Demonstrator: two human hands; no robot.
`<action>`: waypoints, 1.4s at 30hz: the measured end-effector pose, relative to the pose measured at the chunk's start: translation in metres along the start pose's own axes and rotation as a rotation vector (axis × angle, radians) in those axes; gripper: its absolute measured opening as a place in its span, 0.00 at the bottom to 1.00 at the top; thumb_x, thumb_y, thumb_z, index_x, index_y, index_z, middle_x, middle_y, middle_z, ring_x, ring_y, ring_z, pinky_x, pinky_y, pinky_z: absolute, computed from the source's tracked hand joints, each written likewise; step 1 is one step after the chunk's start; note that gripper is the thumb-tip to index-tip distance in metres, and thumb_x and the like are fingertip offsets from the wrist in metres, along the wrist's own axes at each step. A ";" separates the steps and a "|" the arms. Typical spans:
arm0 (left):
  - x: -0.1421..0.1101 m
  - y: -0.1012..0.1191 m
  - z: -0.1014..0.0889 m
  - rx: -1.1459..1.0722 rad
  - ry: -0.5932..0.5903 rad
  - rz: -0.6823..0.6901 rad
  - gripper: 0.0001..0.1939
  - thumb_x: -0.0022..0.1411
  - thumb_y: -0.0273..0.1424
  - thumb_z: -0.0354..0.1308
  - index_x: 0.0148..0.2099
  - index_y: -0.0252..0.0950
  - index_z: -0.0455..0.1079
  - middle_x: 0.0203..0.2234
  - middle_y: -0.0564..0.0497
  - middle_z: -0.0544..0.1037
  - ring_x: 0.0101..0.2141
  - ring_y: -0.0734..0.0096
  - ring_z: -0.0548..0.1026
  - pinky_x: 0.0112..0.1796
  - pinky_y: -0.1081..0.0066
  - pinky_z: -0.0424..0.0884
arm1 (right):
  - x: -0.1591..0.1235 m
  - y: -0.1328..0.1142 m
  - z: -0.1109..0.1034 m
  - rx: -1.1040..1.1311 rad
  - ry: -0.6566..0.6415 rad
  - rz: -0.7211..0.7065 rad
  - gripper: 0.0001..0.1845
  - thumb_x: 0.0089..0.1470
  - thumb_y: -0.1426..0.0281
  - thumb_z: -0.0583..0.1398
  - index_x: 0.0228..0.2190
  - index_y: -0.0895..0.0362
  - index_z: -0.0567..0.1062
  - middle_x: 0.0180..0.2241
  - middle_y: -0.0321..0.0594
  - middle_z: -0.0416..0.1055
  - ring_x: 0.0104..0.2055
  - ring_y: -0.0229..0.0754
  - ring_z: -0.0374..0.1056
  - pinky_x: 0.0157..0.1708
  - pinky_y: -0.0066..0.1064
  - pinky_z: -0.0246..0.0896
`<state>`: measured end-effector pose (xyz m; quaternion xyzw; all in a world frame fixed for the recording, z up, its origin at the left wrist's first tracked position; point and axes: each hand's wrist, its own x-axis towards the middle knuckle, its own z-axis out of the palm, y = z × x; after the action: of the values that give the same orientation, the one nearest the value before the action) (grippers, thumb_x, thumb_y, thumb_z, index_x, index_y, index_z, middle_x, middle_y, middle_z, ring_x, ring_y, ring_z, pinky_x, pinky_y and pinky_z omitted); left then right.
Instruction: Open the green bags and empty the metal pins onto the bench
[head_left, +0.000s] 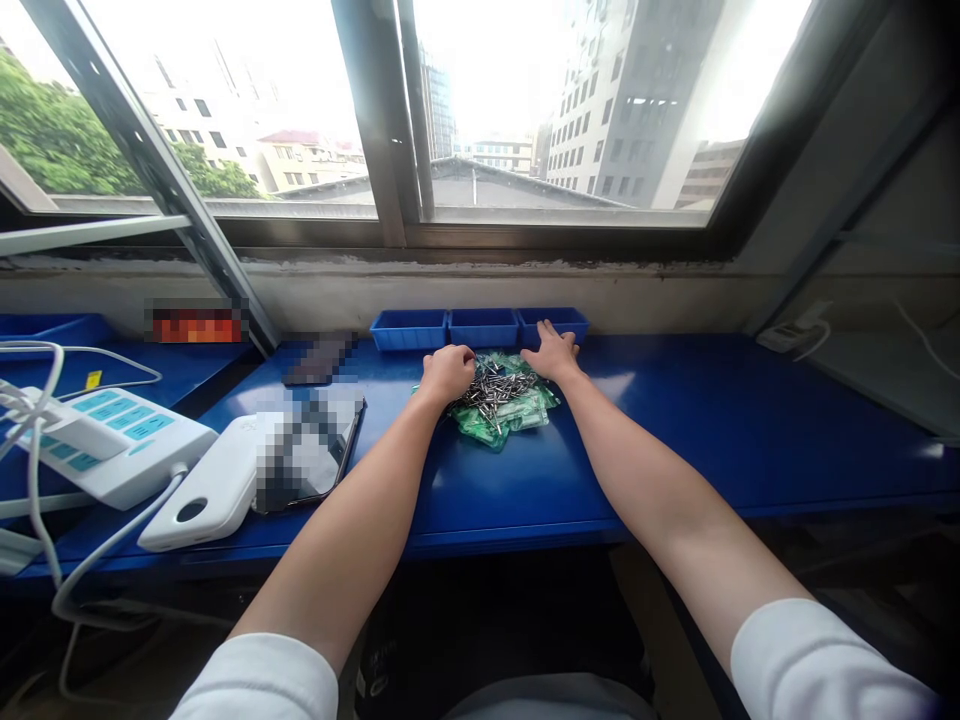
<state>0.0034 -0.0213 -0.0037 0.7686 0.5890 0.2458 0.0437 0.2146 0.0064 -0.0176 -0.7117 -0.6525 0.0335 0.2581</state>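
Note:
A heap of small metal pins (496, 387) lies on green plastic bags (501, 418) on the blue table (675, 440). My left hand (448, 372) rests at the heap's left edge, its fingers curled into a loose fist against the pins. Whether anything is inside the fist is hidden. My right hand (553, 351) lies flat at the heap's right side, fingers stretched toward the rightmost of three blue bins (480, 327).
The three bins stand in a row against the wall under the window. At left lie a white power bank (214, 485), a phone (315, 450), a white charging hub (112, 440) with cables, and another blue tray (52, 328).

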 end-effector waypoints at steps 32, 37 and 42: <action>-0.002 0.002 -0.001 0.018 -0.156 0.062 0.13 0.52 0.36 0.52 0.35 0.40 0.77 0.35 0.48 0.79 0.41 0.58 0.73 0.41 0.66 0.64 | -0.029 -0.039 0.000 0.187 -0.300 -0.539 0.11 0.49 0.62 0.59 0.28 0.57 0.77 0.32 0.38 0.76 0.34 0.39 0.69 0.34 0.26 0.58; -0.001 0.002 0.002 0.011 -0.146 0.086 0.13 0.52 0.36 0.52 0.34 0.39 0.76 0.34 0.48 0.79 0.40 0.58 0.73 0.41 0.65 0.65 | -0.028 -0.039 0.000 0.238 -0.304 -0.478 0.10 0.46 0.63 0.62 0.27 0.57 0.76 0.31 0.38 0.76 0.33 0.38 0.68 0.33 0.26 0.58; -0.001 0.002 0.001 -0.002 -0.138 0.102 0.13 0.53 0.36 0.52 0.33 0.39 0.76 0.33 0.47 0.79 0.38 0.57 0.73 0.41 0.64 0.65 | -0.027 -0.039 0.001 0.296 -0.280 -0.418 0.09 0.44 0.65 0.63 0.27 0.58 0.75 0.31 0.38 0.75 0.31 0.36 0.67 0.30 0.25 0.57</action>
<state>0.0057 -0.0230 -0.0045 0.8125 0.5446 0.1948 0.0721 0.1750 -0.0186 -0.0103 -0.5052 -0.8021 0.1721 0.2679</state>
